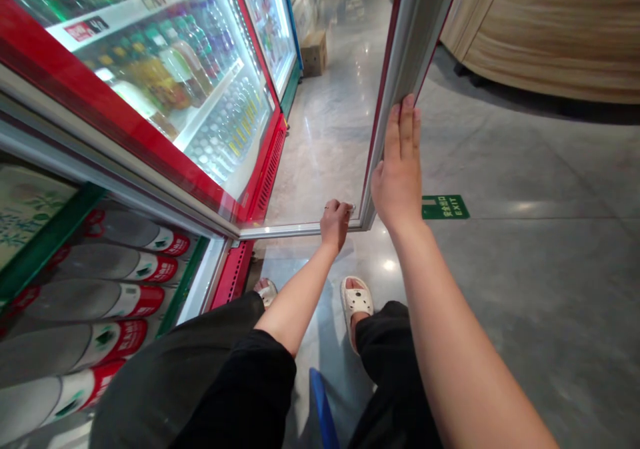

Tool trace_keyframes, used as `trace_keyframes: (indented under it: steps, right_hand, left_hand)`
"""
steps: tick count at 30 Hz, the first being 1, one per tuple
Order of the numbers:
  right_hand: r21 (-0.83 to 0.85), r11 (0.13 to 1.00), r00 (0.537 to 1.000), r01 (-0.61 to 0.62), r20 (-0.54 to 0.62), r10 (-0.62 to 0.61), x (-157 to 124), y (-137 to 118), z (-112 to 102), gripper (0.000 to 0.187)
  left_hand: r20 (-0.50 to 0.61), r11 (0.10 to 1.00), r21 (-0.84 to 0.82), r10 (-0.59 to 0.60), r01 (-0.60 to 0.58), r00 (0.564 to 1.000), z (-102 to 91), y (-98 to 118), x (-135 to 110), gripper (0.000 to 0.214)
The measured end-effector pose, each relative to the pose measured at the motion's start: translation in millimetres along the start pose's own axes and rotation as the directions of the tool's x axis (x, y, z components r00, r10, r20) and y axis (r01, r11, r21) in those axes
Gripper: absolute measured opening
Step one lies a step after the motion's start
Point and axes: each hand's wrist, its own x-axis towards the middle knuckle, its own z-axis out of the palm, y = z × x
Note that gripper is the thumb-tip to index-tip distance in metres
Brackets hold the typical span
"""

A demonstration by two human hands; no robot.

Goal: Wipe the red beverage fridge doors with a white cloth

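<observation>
A glass door (330,136) with a grey metal frame stands swung out in front of me. My right hand (400,176) lies against the outer upright of that frame, its fingers stretched out along the metal. Low on the pane, close to the bottom corner, my left hand (335,224) has its fingers curled and pressed together. Something small and pale shows at its fingertips, too small to name. The frame's bottom rail (280,231) runs just by this hand.
Large clear bottles with red labels (133,299) lie in rows at the left. Behind the door stands a red-framed drinks fridge (265,162) with lit shelves. A cardboard box (314,54), a wooden counter (555,36) and a green exit sign (445,206) on the floor are also around.
</observation>
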Motion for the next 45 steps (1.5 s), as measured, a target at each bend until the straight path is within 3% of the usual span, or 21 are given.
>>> trace_keyframes:
  steps: [6,10,15,19,21,25,28,32,35,39,45]
  right_hand:
    - [0.044,0.999,1.000,-0.026,0.008,0.026,12,-5,11,0.112]
    - [0.049,0.999,1.000,0.002,-0.001,-0.002,15,1,16,0.117]
    - [0.067,0.996,0.998,0.063,-0.020,-0.062,14,9,20,0.116]
    - [0.076,0.995,0.996,0.071,-0.053,-0.068,15,10,23,0.116]
    - [0.093,0.992,0.995,0.082,-0.062,-0.076,16,10,23,0.113]
    - [0.107,0.991,0.996,0.086,-0.044,-0.081,14,12,18,0.108]
    - [0.075,0.995,0.998,0.067,-0.016,-0.066,12,13,13,0.107]
    - [0.040,0.994,0.994,0.101,-0.038,-0.099,8,11,9,0.103]
    - [0.004,0.994,0.994,0.106,-0.040,-0.106,4,9,7,0.103]
    - [-0.007,0.996,0.996,0.091,-0.018,-0.092,0,8,3,0.102]
    - [-0.038,0.995,0.996,0.087,-0.008,-0.087,-4,9,0,0.095]
  left_hand:
    - [-0.006,0.998,0.052,-0.034,0.034,0.999,-5.4,-15,13,0.020]
    - [0.018,0.993,0.089,-0.085,0.083,0.996,-11.1,-49,8,0.014]
    - [0.019,0.983,0.122,-0.144,0.140,0.989,-36.0,-98,-6,0.008]
    - [-0.064,0.958,0.140,-0.245,0.252,0.967,-56.8,-127,-24,0.032]
    - [-0.109,0.944,0.137,-0.288,0.301,0.951,-60.2,-133,-30,0.034]
    - [-0.101,0.958,0.098,-0.261,0.270,0.960,-45.3,-119,-23,0.031]
    - [-0.062,0.982,0.043,-0.180,0.183,0.982,-19.6,-88,-9,0.009]
    - [-0.022,0.997,-0.044,-0.067,0.066,0.997,16.8,-40,1,0.016]
    - [0.013,0.996,-0.094,-0.005,0.006,1.000,38.0,-17,-1,0.022]
    - [0.048,0.992,-0.128,0.018,-0.012,0.999,52.9,-15,-10,0.020]
    - [0.048,0.986,-0.165,-0.017,0.024,0.999,55.6,-23,-19,0.021]
